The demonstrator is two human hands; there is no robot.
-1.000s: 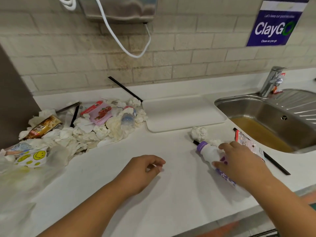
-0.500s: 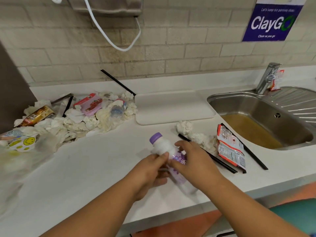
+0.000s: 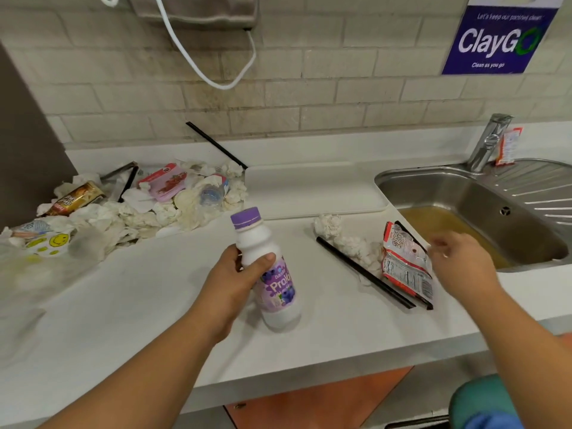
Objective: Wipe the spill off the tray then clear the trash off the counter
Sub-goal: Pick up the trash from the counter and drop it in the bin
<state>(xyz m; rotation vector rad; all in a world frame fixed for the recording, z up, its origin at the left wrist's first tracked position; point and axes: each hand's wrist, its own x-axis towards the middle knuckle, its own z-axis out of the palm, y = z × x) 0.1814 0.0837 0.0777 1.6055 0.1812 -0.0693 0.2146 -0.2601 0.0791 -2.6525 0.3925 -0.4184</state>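
Now gripping bottle [image 3: 266,267] in left hand [image 3: 229,283], just passed across. Reaching freed right hand [image 3: 461,261], fingers spread, toward wrapper [image 3: 405,264] alongside.

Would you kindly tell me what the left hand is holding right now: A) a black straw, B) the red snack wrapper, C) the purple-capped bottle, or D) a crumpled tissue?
C: the left hand grips the purple-capped bottle by its upper body, while the snack wrapper, crumpled tissue and black straw lie on the counter.
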